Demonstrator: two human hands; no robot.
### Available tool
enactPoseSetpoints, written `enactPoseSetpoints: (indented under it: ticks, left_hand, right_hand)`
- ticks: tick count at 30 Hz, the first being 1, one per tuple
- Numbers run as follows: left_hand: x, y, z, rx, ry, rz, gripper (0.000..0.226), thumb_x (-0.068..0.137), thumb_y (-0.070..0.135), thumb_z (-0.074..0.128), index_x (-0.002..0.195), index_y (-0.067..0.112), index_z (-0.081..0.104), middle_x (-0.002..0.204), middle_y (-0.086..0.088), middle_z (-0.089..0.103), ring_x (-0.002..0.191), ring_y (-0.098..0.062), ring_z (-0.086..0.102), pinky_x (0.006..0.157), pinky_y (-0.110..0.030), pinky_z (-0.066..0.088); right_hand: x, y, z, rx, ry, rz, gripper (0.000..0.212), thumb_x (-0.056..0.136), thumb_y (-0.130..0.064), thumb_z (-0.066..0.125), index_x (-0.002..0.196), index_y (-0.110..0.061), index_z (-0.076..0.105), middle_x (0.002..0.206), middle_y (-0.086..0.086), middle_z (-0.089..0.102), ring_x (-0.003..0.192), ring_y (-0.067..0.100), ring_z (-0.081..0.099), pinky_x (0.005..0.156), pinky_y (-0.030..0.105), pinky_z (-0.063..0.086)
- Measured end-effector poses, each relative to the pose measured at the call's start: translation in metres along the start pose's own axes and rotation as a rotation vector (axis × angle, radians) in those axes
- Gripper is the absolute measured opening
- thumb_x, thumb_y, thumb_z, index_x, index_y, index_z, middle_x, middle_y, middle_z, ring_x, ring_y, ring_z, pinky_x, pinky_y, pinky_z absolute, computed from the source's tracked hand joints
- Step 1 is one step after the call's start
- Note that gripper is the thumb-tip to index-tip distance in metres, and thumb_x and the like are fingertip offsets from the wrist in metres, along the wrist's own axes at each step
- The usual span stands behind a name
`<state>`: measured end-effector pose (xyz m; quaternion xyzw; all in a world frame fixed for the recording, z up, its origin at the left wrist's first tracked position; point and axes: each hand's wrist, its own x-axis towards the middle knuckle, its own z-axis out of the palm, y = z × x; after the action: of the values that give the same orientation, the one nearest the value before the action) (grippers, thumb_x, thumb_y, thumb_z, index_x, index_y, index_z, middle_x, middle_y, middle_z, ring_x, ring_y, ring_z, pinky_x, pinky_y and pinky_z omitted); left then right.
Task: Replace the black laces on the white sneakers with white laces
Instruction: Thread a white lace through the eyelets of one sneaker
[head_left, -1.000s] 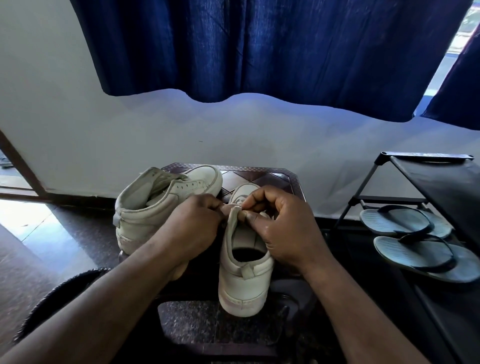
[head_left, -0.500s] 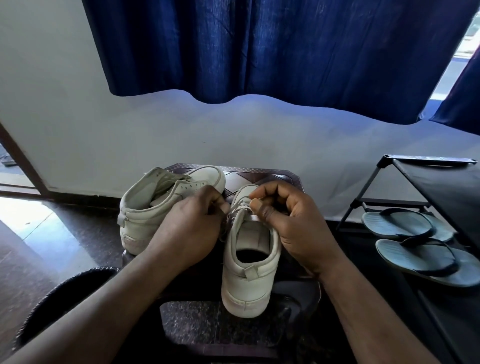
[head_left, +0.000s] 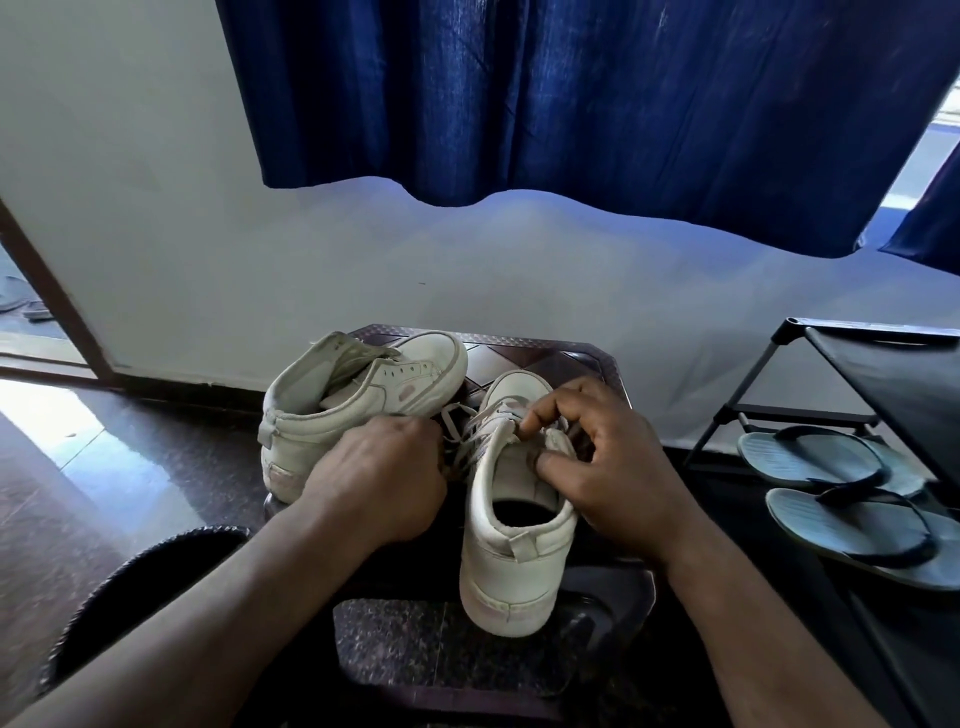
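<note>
The right hand (head_left: 608, 467) pinched the tongue of the near sneaker (head_left: 511, 561) between thumb and forefinger, its other fingers curled over the eyelets. The left hand (head_left: 384, 478) was closed in a fist just beside it, and the white lace (head_left: 470, 426) ran from the eyelets into that fist. The sneaker stood upright on the desk (head_left: 587, 358), heel toward the person. The other sneaker (head_left: 363, 395) lay tipped on its side behind, unlaced. I'd judge the lace light, limp and apt to slip back, so best held near its tip. The shoe looked soft-sided, so steadying it at the tongue made sense.
</note>
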<state>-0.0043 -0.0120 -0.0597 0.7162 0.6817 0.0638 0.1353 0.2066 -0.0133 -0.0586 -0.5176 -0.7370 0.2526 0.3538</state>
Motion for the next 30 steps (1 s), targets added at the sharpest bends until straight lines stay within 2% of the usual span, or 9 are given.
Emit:
enactPoseSetpoints:
  ticks: [2, 5, 10, 13, 15, 18, 22, 25, 30]
  left_hand:
    - [-0.002, 0.001, 0.0, -0.088, 0.029, 0.061, 0.018, 0.086, 0.029, 0.055, 0.101, 0.03, 0.065, 0.103, 0.002, 0.072, 0.096, -0.026, 0.068, 0.081, -0.038, 0.058]
    - [0.003, 0.004, -0.002, -0.443, 0.149, 0.114, 0.012, 0.09, 0.023, 0.064, 0.087, 0.035, 0.066, 0.081, 0.012, 0.072, 0.079, -0.009, 0.067, 0.075, -0.032, 0.055]
    - [0.005, 0.008, 0.002, -0.863, -0.006, 0.177, 0.015, 0.1, 0.025, 0.068, 0.085, 0.029, 0.071, 0.073, 0.003, 0.071, 0.063, -0.007, 0.057, 0.066, -0.036, 0.048]
    - [0.006, 0.009, 0.003, -0.933, -0.006, 0.163, 0.018, 0.101, 0.021, 0.066, 0.084, 0.023, 0.069, 0.061, 0.011, 0.061, 0.05, -0.002, 0.047, 0.051, -0.019, 0.037]
    - [0.006, 0.01, 0.002, -0.901, -0.034, 0.151, 0.019, 0.102, 0.023, 0.065, 0.083, 0.022, 0.07, 0.058, 0.014, 0.059, 0.046, 0.001, 0.044, 0.048, -0.014, 0.035]
    - [0.007, 0.011, 0.004, -0.856, -0.099, 0.118, 0.029, 0.103, 0.03, 0.064, 0.075, 0.029, 0.071, 0.059, 0.014, 0.06, 0.05, -0.001, 0.046, 0.053, -0.02, 0.038]
    - [0.007, 0.011, 0.001, -0.618, -0.037, 0.078, 0.028, 0.104, 0.032, 0.06, 0.079, 0.025, 0.07, 0.068, 0.013, 0.067, 0.062, -0.003, 0.056, 0.056, -0.019, 0.043]
    - [0.003, 0.012, -0.004, -0.327, 0.005, 0.084, 0.021, 0.103, 0.029, 0.055, 0.09, 0.017, 0.066, 0.095, 0.0, 0.073, 0.091, -0.021, 0.066, 0.079, -0.032, 0.051]
    - [-0.006, 0.008, -0.005, 0.004, 0.015, 0.017, 0.022, 0.097, 0.036, 0.052, 0.098, 0.018, 0.064, 0.108, -0.009, 0.071, 0.096, -0.032, 0.067, 0.078, -0.039, 0.057]
  right_hand:
    - [0.001, -0.001, 0.0, -0.006, -0.008, 0.009, 0.019, 0.07, -0.023, 0.065, 0.084, -0.031, 0.074, 0.101, -0.009, 0.058, 0.086, 0.001, 0.056, 0.071, 0.006, 0.037]
    - [0.001, -0.003, -0.001, -0.017, -0.013, 0.003, 0.022, 0.076, -0.014, 0.075, 0.089, -0.032, 0.072, 0.102, -0.012, 0.057, 0.09, 0.002, 0.056, 0.073, 0.006, 0.036]
    - [0.001, -0.005, 0.0, -0.024, -0.022, 0.031, 0.023, 0.08, -0.013, 0.082, 0.089, -0.032, 0.072, 0.104, -0.012, 0.057, 0.093, 0.001, 0.057, 0.074, 0.006, 0.038]
    - [0.002, -0.004, 0.003, -0.007, -0.008, 0.058, 0.019, 0.08, -0.013, 0.083, 0.083, -0.03, 0.074, 0.101, -0.011, 0.058, 0.089, 0.002, 0.057, 0.073, 0.008, 0.038]
    - [0.002, -0.004, 0.005, -0.019, -0.008, 0.054, 0.015, 0.08, -0.02, 0.083, 0.079, -0.03, 0.072, 0.1, -0.012, 0.059, 0.092, 0.005, 0.056, 0.075, 0.012, 0.038]
    - [0.004, -0.003, 0.005, 0.12, -0.035, 0.115, 0.007, 0.072, -0.034, 0.075, 0.072, -0.028, 0.071, 0.1, -0.012, 0.061, 0.099, 0.011, 0.059, 0.083, 0.021, 0.04]
    - [0.006, -0.007, -0.005, 0.754, 0.052, 0.133, 0.01, 0.073, -0.022, 0.073, 0.077, -0.013, 0.076, 0.091, 0.002, 0.068, 0.086, 0.013, 0.061, 0.083, 0.032, 0.042]
    - [0.007, -0.011, -0.02, 1.097, 0.149, 0.149, 0.021, 0.086, -0.024, 0.062, 0.095, -0.008, 0.073, 0.078, -0.003, 0.064, 0.08, 0.009, 0.058, 0.077, 0.028, 0.04]
    - [0.007, -0.006, -0.034, 1.287, 0.202, 0.148, 0.027, 0.098, -0.031, 0.055, 0.076, -0.023, 0.068, 0.104, -0.002, 0.066, 0.098, 0.013, 0.058, 0.085, 0.036, 0.038]
